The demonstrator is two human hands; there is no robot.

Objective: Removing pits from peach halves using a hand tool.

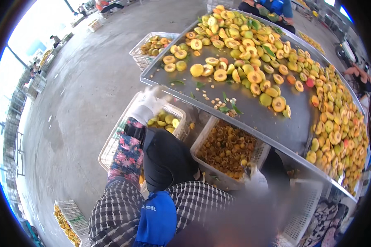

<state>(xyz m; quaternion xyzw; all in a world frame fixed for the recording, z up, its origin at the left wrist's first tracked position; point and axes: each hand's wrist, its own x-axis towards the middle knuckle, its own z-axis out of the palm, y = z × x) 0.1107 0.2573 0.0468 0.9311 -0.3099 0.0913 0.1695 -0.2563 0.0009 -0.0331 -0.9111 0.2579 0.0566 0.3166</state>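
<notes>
My left hand [150, 103], in a white glove and blurred, is over a white plastic crate [111, 146] beside the table's near left corner. Its fingers look apart, with nothing visible in them. Whole yellow-green stone fruit [164, 119] shows in that crate. My right hand [256, 180], in a pale glove, is low at the right edge of a second crate [201, 157] filled with brown pits and scraps [227, 146]. A large blur covers much of that hand; a small metallic thing at its fingers is unclear. Halved stone fruit [254, 77] lies on the metal table [284, 131] ahead.
Loose kernels [216, 102] and green leaves [235, 106] lie near the table's raised front edge. Another crate of fruit [154, 46] stands beyond its left end. A gloved person [273, 14] sits across the table. At lower left is one more fruit crate [71, 220].
</notes>
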